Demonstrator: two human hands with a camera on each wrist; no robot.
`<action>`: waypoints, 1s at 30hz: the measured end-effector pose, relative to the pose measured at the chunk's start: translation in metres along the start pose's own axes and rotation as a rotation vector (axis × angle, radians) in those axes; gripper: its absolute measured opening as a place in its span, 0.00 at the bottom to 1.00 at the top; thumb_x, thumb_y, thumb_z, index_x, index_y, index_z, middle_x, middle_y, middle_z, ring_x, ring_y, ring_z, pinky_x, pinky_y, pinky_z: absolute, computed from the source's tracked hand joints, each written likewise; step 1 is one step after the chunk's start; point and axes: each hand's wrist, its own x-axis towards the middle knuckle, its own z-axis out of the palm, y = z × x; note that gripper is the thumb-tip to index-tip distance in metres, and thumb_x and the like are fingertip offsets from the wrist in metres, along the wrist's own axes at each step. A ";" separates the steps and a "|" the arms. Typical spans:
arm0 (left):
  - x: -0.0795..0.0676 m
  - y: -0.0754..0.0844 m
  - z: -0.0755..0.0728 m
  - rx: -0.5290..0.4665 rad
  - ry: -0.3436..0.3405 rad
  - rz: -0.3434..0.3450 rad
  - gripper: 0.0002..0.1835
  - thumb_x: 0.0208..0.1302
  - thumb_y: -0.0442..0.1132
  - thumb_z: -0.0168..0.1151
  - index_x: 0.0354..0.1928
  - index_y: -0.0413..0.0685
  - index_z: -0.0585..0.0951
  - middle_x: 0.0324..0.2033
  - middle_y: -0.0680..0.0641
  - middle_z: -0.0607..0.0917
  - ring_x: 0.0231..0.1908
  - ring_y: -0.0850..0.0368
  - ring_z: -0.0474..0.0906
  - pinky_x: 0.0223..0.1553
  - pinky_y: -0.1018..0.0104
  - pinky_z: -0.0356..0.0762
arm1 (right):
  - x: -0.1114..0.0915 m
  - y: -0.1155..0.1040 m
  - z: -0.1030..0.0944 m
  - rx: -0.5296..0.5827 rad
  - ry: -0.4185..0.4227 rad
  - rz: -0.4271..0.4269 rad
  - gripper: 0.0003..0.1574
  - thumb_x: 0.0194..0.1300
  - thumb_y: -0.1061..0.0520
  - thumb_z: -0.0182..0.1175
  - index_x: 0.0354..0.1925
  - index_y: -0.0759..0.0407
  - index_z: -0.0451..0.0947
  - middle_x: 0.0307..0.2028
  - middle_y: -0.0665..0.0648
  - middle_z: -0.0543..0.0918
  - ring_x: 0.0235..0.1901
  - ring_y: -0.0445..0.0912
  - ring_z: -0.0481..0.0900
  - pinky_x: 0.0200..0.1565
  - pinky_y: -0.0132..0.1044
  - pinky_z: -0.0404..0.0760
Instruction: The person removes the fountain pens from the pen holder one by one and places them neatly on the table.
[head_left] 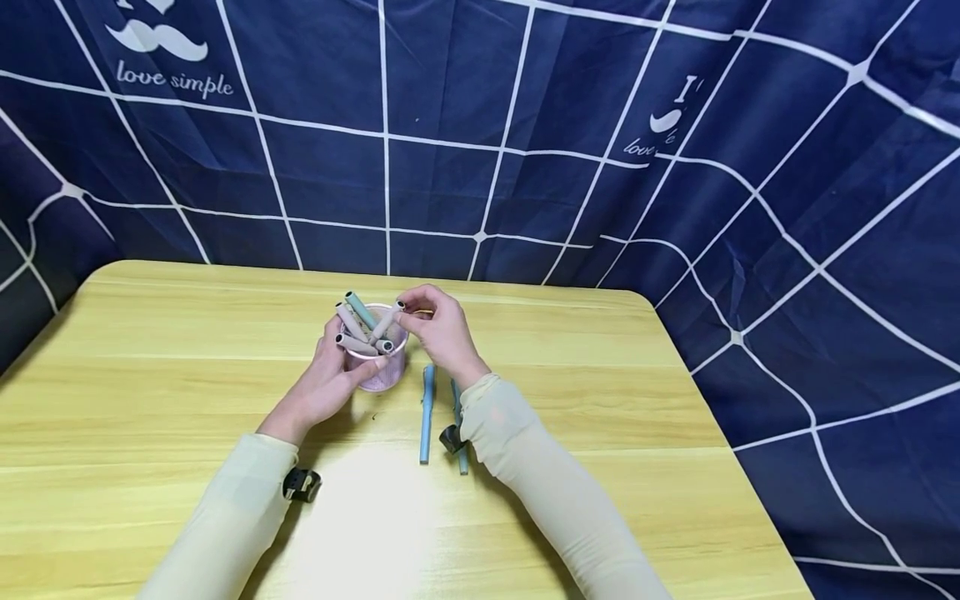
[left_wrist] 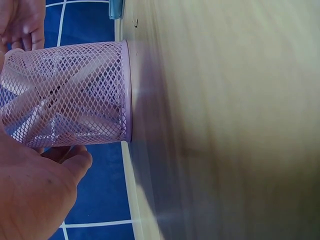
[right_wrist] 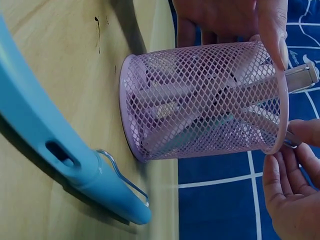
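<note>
A pink mesh pen cup (head_left: pixel 384 377) stands upright on the table, with several capped pens leaning in it. My left hand (head_left: pixel 330 379) grips it from the left, thumb across the near side close to the rim. My right hand (head_left: pixel 444 333) is at the rim on the other side, pinching the top of a pale pen (head_left: pixel 386 322) that leans inside the cup. A green pen (head_left: pixel 360 308) sticks out at the back. Through the mesh in the right wrist view, the pens' lower ends cross each other inside the cup (right_wrist: pixel 200 100).
On the table (head_left: pixel 187 375), a light blue pen (head_left: pixel 427 412) with a clip lies right of the cup. Another blue-green pen (head_left: pixel 462 462) lies partly hidden under the right wrist. A navy checked cloth (head_left: pixel 442 183) hangs behind the table's far edge.
</note>
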 end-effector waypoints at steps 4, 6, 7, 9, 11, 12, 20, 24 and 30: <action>0.001 -0.001 0.001 -0.006 -0.006 -0.005 0.45 0.68 0.45 0.62 0.74 0.40 0.45 0.67 0.34 0.57 0.66 0.40 0.51 0.66 0.39 0.48 | 0.000 0.001 0.000 0.022 0.007 -0.002 0.10 0.60 0.71 0.65 0.42 0.70 0.80 0.37 0.59 0.83 0.39 0.45 0.79 0.46 0.35 0.79; 0.001 -0.001 0.002 -0.009 -0.008 -0.003 0.45 0.68 0.45 0.62 0.74 0.40 0.45 0.67 0.34 0.57 0.66 0.39 0.51 0.66 0.39 0.47 | -0.001 0.001 0.000 0.037 0.014 -0.002 0.10 0.60 0.71 0.65 0.42 0.70 0.80 0.37 0.59 0.83 0.39 0.44 0.79 0.46 0.35 0.79; 0.001 -0.001 0.002 -0.010 -0.010 -0.001 0.45 0.68 0.45 0.62 0.74 0.40 0.45 0.67 0.34 0.57 0.66 0.39 0.51 0.66 0.39 0.47 | -0.001 0.001 0.000 0.046 0.019 -0.002 0.11 0.60 0.71 0.65 0.42 0.71 0.80 0.37 0.59 0.83 0.39 0.45 0.79 0.46 0.35 0.78; 0.000 -0.001 0.002 -0.013 -0.013 0.002 0.45 0.68 0.46 0.62 0.74 0.40 0.44 0.67 0.34 0.56 0.66 0.39 0.50 0.66 0.38 0.47 | -0.002 0.001 0.001 0.066 0.033 -0.002 0.11 0.60 0.71 0.65 0.43 0.72 0.80 0.37 0.60 0.83 0.39 0.45 0.79 0.46 0.35 0.78; 0.000 0.000 0.002 -0.012 -0.014 0.006 0.46 0.68 0.46 0.62 0.74 0.40 0.44 0.68 0.34 0.55 0.67 0.38 0.50 0.66 0.38 0.47 | -0.003 0.001 0.001 0.083 0.047 -0.005 0.12 0.60 0.71 0.65 0.44 0.72 0.80 0.37 0.60 0.83 0.39 0.45 0.79 0.47 0.35 0.78; 0.000 0.000 0.002 -0.011 -0.012 0.006 0.46 0.68 0.46 0.62 0.74 0.40 0.44 0.68 0.34 0.55 0.67 0.38 0.50 0.66 0.38 0.47 | -0.003 0.000 0.001 0.087 0.053 -0.010 0.12 0.60 0.71 0.65 0.44 0.72 0.79 0.37 0.60 0.83 0.38 0.45 0.79 0.47 0.36 0.78; -0.001 0.000 -0.001 -0.006 -0.009 0.018 0.45 0.67 0.46 0.62 0.73 0.38 0.45 0.67 0.34 0.56 0.67 0.39 0.50 0.66 0.39 0.47 | -0.002 -0.004 -0.001 0.076 0.091 -0.096 0.11 0.60 0.69 0.66 0.43 0.69 0.80 0.38 0.58 0.83 0.40 0.46 0.80 0.49 0.40 0.77; -0.001 -0.001 0.000 -0.009 -0.009 0.019 0.44 0.67 0.46 0.62 0.73 0.38 0.46 0.67 0.34 0.56 0.67 0.40 0.50 0.66 0.39 0.47 | -0.001 -0.005 -0.003 0.084 0.100 -0.108 0.12 0.60 0.68 0.66 0.44 0.69 0.79 0.39 0.60 0.82 0.41 0.47 0.80 0.52 0.46 0.75; 0.000 -0.001 0.000 -0.017 -0.011 0.017 0.43 0.67 0.46 0.63 0.72 0.39 0.47 0.65 0.35 0.57 0.67 0.41 0.50 0.66 0.40 0.47 | -0.001 -0.006 -0.007 0.136 0.108 -0.128 0.15 0.61 0.70 0.65 0.46 0.73 0.77 0.42 0.64 0.81 0.41 0.48 0.79 0.50 0.45 0.76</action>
